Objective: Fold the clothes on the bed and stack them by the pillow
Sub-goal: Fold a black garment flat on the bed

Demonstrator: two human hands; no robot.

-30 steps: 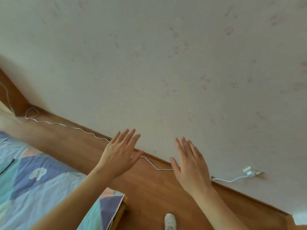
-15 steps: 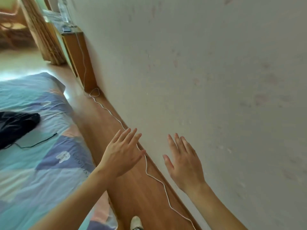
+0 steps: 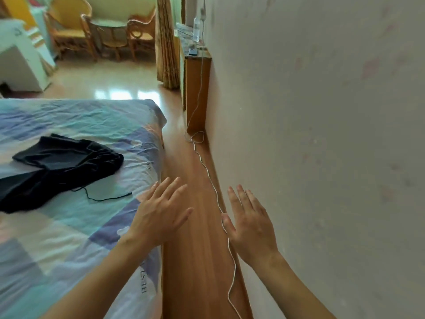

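A black garment (image 3: 57, 166) with a loose drawstring lies crumpled on the bed (image 3: 69, 226), which has a blue, teal and white patchwork sheet. My left hand (image 3: 158, 215) hovers over the bed's right edge with fingers straight and spread, holding nothing. My right hand (image 3: 250, 224) is held flat over the floor strip by the wall, also with nothing in it. Both hands are well to the right of the garment. No pillow is in view.
A narrow wooden floor strip (image 3: 190, 226) runs between bed and wall (image 3: 322, 134), with a white cable (image 3: 207, 171) along it. A wooden cabinet (image 3: 196, 88) stands by the wall ahead. Wicker chairs (image 3: 69, 26) and a small table stand in the far room.
The view has swung left from the wall toward the bed, bringing the black garment and the far room into sight. Both hands stay spread and raised in front of me.
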